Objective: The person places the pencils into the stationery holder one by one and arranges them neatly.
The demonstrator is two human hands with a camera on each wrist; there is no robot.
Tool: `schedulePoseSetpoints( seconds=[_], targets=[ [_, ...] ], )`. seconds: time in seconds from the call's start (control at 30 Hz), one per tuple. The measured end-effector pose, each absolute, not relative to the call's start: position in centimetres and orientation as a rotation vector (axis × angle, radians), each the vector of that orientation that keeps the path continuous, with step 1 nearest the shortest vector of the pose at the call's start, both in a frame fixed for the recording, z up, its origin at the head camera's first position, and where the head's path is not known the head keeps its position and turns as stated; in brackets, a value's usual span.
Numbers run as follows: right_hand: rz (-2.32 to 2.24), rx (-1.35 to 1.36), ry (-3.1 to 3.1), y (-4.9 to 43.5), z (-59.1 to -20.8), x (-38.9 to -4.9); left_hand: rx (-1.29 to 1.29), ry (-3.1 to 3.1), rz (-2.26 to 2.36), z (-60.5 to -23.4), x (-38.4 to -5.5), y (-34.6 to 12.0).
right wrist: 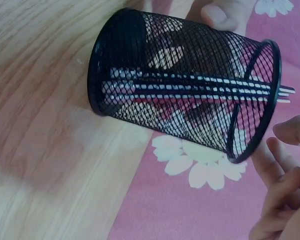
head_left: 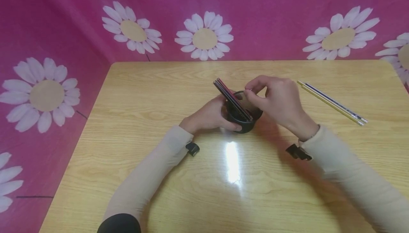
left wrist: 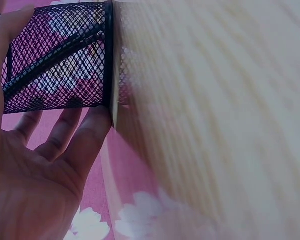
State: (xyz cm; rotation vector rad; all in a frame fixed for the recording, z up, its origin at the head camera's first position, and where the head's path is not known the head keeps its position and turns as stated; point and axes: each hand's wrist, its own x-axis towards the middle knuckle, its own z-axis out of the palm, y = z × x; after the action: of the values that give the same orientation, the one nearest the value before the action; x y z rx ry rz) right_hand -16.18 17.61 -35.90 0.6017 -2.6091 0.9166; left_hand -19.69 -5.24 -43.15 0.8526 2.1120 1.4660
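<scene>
My left hand (head_left: 212, 114) wraps round the side of a black mesh pencil cup (left wrist: 60, 55), which stands on the wooden table. Several dark pencils (head_left: 228, 94), with a red one beside them, lean together inside it, their ends sticking out past the rim toward the far left. Over the right side of the rim is my right hand (head_left: 276, 99), its thumb and forefinger bent toward each other. From the right wrist view, those fingers (right wrist: 275, 160) are loosely curled just outside the cup's mouth, and nothing shows between them.
Two or three more pencils (head_left: 332, 103), yellow and dark blue, lie side by side on the table (head_left: 153, 94) to the right of the cup. A pink cloth (head_left: 262, 20) with white daisies hangs behind and to the left of the table.
</scene>
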Motion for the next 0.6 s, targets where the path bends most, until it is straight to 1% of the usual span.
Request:
schedulePoseSetpoints(
  seconds=[0.6],
  targets=[
    [0.884, 0.464, -2.594, 21.6, -35.4, -16.2, 0.837, 2.135, 1.476, -43.2, -19.7, -5.0]
  ],
)
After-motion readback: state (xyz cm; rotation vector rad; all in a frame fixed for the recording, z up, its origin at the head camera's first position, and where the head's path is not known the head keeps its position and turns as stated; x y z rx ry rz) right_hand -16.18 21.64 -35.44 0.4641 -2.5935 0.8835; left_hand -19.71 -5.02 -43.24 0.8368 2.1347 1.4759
